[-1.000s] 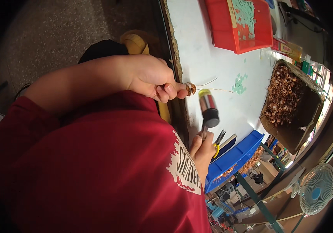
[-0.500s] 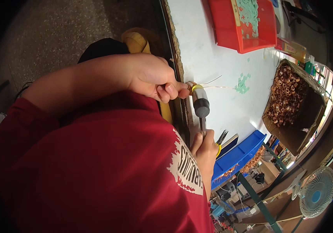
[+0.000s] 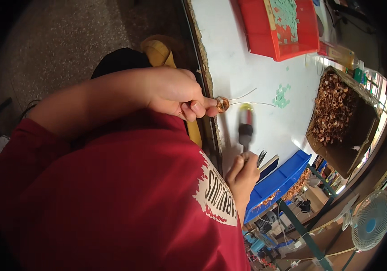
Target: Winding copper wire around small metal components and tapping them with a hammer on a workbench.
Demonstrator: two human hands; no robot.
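Note:
At the table's edge my left hand point(image 3: 182, 95) pinches a small round coil of copper wire point(image 3: 223, 105) between its fingers. Two thin wire ends run out from the coil across the white tabletop point(image 3: 229, 58). My right hand point(image 3: 244, 176) is closed round the handle of a mallet point(image 3: 246, 128) with a dark body and a yellow striking face. The mallet head is blurred by motion and stands apart from the coil, past it over the table. Beyond the wire ends lies a patch of small pale green pieces point(image 3: 281, 96).
A red bin point(image 3: 284, 56) holds more green pieces. Short copper-coloured pieces fill a cardboard box point(image 3: 354, 156) at the far side. Beside my right hand are pliers point(image 3: 261, 157), a dark flat device point(image 3: 268, 168) and a blue tray point(image 3: 284, 178). A fan point(image 3: 371, 221) stands further off.
The mallet has lifted off the coil and swung away to the right, so the coil now shows. My right hand has shifted with it; my left hand stays nearly in place.

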